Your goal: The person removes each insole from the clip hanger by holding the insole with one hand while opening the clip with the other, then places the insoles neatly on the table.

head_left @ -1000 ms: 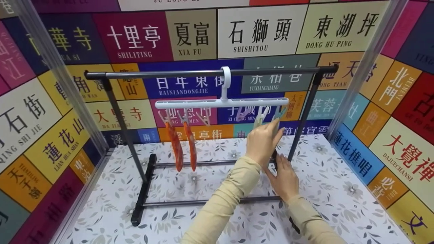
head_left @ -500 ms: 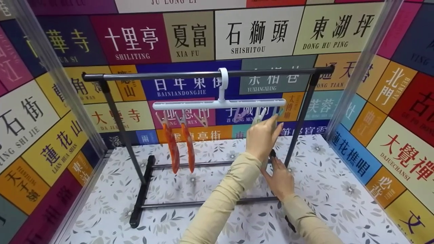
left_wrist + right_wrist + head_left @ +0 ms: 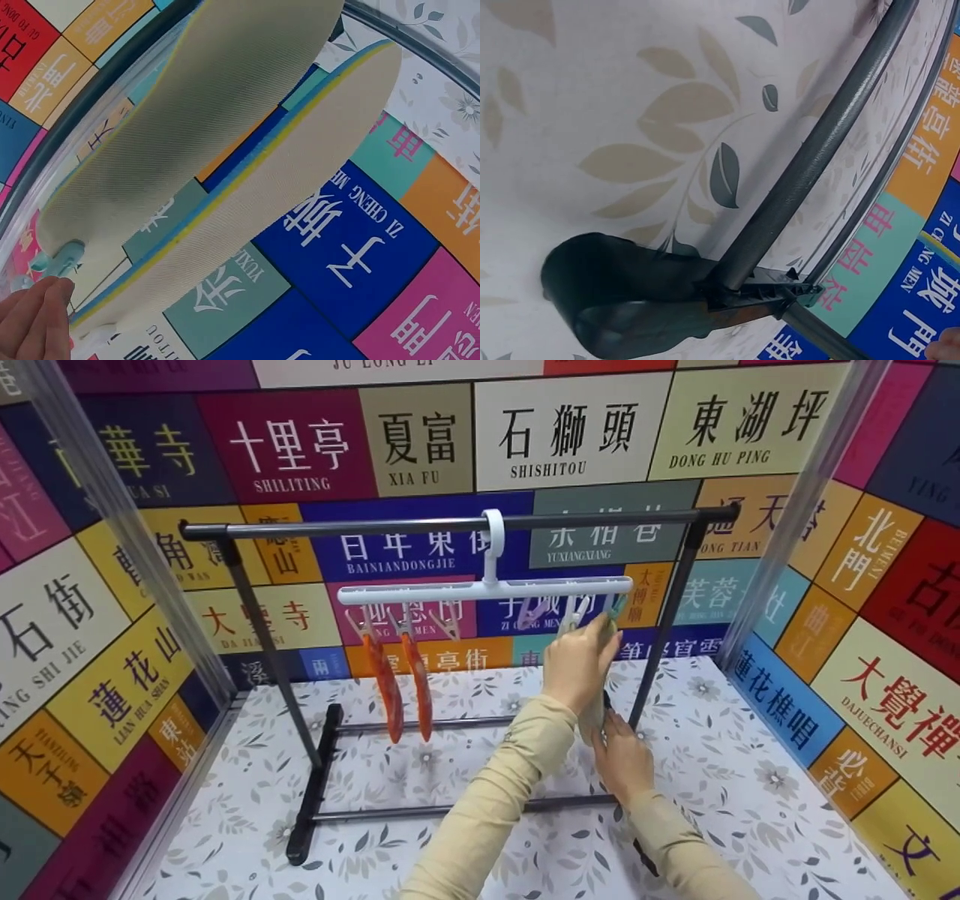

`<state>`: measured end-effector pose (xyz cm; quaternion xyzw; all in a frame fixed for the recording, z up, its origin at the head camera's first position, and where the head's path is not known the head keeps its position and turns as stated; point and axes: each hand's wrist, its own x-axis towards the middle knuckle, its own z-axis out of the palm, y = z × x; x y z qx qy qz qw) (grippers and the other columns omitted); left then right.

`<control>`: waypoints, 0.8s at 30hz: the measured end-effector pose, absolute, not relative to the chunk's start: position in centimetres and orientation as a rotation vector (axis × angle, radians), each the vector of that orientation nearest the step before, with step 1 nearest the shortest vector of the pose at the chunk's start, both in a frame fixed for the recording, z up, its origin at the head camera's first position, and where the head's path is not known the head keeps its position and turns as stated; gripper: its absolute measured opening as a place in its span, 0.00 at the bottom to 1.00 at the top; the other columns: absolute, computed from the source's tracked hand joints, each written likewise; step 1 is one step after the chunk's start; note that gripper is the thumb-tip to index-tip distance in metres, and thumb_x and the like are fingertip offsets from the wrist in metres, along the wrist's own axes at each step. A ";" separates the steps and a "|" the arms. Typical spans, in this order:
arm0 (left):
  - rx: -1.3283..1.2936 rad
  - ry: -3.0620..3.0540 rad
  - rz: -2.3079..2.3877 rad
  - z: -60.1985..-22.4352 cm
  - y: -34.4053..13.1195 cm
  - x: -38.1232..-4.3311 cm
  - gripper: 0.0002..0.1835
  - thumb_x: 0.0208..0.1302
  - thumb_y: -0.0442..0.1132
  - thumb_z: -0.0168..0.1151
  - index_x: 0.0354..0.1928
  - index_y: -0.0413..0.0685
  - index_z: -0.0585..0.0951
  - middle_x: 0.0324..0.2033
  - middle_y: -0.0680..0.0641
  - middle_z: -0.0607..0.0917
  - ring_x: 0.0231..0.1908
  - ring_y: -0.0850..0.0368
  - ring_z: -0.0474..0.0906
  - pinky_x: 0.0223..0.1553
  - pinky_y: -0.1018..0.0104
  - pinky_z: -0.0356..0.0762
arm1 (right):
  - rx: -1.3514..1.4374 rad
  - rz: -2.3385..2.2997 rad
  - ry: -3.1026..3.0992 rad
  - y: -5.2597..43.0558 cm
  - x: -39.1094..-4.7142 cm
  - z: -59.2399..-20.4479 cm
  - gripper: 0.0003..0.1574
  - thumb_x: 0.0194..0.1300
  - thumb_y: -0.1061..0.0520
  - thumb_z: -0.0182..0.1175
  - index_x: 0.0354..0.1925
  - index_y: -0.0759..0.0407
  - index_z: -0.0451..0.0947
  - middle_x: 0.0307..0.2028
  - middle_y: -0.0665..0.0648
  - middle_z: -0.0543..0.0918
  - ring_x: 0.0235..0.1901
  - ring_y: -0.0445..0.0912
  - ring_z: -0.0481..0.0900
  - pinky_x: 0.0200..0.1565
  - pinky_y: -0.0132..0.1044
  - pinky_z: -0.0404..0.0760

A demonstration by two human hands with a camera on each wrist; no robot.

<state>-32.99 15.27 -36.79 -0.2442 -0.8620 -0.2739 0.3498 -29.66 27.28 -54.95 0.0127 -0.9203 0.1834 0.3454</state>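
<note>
My left hand (image 3: pixel 577 664) is raised below the right end of a white clip hanger (image 3: pixel 420 591), its fingertips at a teal clothespin (image 3: pixel 617 604). In the left wrist view, its fingers pinch that clothespin (image 3: pixel 66 259) at the end of a cream insole (image 3: pixel 187 112). Beside this one hangs another cream insole (image 3: pixel 240 199) with a blue and yellow edge. Lower down, my right hand (image 3: pixel 628 757) has its fingers extended upward by the insole's lower end (image 3: pixel 591 720). Only a fingertip (image 3: pixel 945 349) shows in the right wrist view.
The hanger hooks over a black metal rack's top bar (image 3: pixel 300 528). Two orange insoles (image 3: pixel 385 690) hang from clothespins at its left. A pink (image 3: pixel 448 624), a purple (image 3: pixel 534 612) and a white clothespin (image 3: pixel 577 613) are between. Leaf-patterned cloth (image 3: pixel 375 855) lies below.
My left fingertips have dropped slightly, so more of the teal clothespin shows. The insole's lower end has come into sight between my hands. My right hand has shifted only a little.
</note>
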 end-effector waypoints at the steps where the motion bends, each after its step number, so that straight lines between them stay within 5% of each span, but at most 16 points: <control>1: -0.622 -2.236 -0.711 -36.8 15.3 -33.1 0.20 0.70 0.53 0.58 0.57 0.52 0.82 0.40 0.50 0.90 0.35 0.56 0.88 0.36 0.65 0.83 | 0.033 0.480 -2.384 27.3 -29.6 -55.0 0.25 0.69 0.54 0.59 0.54 0.72 0.78 0.52 0.68 0.83 0.44 0.66 0.84 0.41 0.60 0.81; 16: -0.536 -2.287 -0.637 -36.2 15.3 -33.7 0.20 0.68 0.58 0.58 0.48 0.52 0.85 0.28 0.49 0.89 0.24 0.52 0.85 0.25 0.61 0.79 | 0.086 0.444 -2.306 27.5 -28.4 -55.8 0.23 0.67 0.55 0.60 0.53 0.71 0.80 0.50 0.67 0.84 0.49 0.62 0.83 0.43 0.57 0.82; 24: -0.505 -2.363 -0.628 -36.0 15.6 -33.6 0.21 0.68 0.62 0.56 0.40 0.54 0.84 0.27 0.49 0.89 0.27 0.52 0.85 0.26 0.61 0.79 | 0.127 0.404 -2.268 27.6 -27.9 -56.3 0.24 0.65 0.56 0.62 0.53 0.71 0.80 0.50 0.68 0.84 0.48 0.62 0.84 0.42 0.57 0.82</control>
